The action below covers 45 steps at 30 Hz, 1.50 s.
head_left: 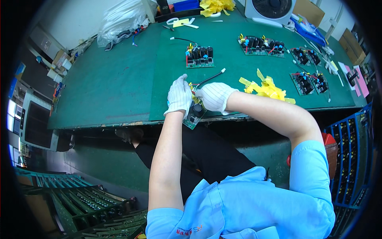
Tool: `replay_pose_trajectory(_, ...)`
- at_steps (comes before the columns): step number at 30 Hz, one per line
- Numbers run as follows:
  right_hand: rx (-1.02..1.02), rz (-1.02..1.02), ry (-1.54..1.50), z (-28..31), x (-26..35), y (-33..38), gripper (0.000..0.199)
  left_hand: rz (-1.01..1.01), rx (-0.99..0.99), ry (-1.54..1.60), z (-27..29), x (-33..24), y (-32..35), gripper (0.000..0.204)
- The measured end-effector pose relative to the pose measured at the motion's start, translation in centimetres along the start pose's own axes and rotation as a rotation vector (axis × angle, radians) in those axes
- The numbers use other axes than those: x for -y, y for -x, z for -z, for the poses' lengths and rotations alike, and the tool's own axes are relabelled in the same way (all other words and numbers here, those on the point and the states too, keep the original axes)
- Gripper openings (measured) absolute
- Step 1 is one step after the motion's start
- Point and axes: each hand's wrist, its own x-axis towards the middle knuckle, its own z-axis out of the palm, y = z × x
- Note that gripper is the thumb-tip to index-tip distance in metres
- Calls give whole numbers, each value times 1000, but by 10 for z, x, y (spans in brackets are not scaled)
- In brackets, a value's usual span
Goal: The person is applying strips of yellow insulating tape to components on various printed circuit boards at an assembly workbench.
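Note:
A green circuit board [191, 122] with black capacitors is tilted over the near edge of the bench. My left hand [178, 96], in a white striped glove, grips it along its left side. My right hand [217, 97], gloved the same way, is closed at the board's far end beside red wires; what its fingertips pinch is hidden. A black cable [211, 77] with a white plug stretches from the board toward the far right. Beyond my hands lies another circuit board [200, 58] with its own cable [184, 39].
Crumpled yellow tape pieces [268, 88] lie right of my right hand. Several populated boards [254, 44] stand farther right on the green bench [115, 87]. A fan [272, 8] and a plastic bag [123, 22] are at the back. A blue rack [350, 159] stands at the right.

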Motion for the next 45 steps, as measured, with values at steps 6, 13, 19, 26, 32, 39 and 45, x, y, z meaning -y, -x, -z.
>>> replay_pose_trajectory(6, 87, 18, 37, -1, -2, 7, 26, 6, -32, 33, 1, 6, 1, 34)
replay_pose_trajectory(13, -19, 58, -36, -8, -3, 5, 33, 5, -20, 45, 0, 2, 0, 33)
replay_pose_trajectory(19, -49, 25, -75, -10, -6, 20, 31, -7, -47, 57, 0, 1, 1, 33)
replay_pose_trajectory(26, -111, 31, -79, -16, -8, 17, 34, 20, -35, 69, 3, 3, 0, 33)
replay_pose_trajectory(32, -142, 49, -88, -17, -8, 20, 33, 46, -24, 68, 4, 1, 1, 34)
replay_pose_trajectory(39, -269, 161, -197, 18, -7, 34, 28, 13, -31, 84, 3, -1, 0, 36)
replay_pose_trajectory(45, -164, 39, -101, 59, -45, 74, 29, 59, -7, 91, 7, -8, -1, 43)
